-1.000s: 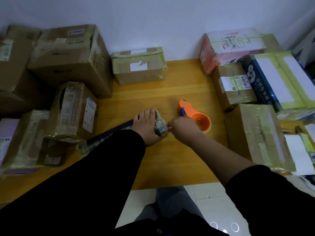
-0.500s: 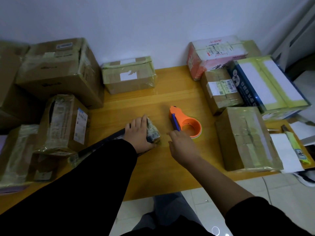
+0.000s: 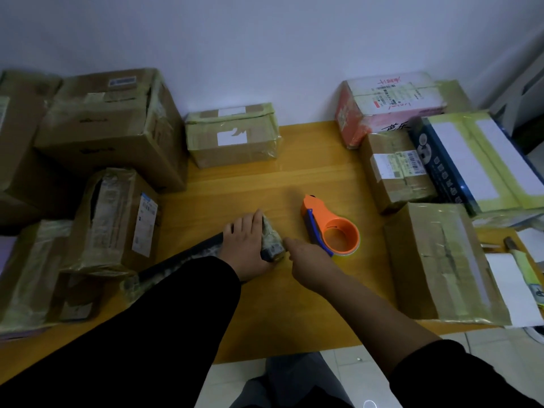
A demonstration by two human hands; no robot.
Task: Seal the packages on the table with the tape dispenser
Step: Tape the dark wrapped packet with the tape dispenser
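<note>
Wooden table against a pale wall, seen from above in dim light; cardboard parcels crowd it on three sides. We see a big box with smaller ones on the left, a low box at the back, and a flat box among others on the right; most carry strips of yellowish clear tape, so we judge them already sealed.

Near the front edge lies a long slim package, dark, its far end wrapped in shiny tape; the left hand lies flat on that end, fingers straight, pressing it to the table. The right hand reaches to the tip of the package, touching or almost touching it; we cannot tell whether it pinches anything or is relaxed. The orange tape dispenser lies on the table just beside the right hand; neither hand holds it.

We judge the task well along; the slim package is the one in hand, and its near part runs under the black sleeve, so we cannot tell how much tape it lacks.
</note>
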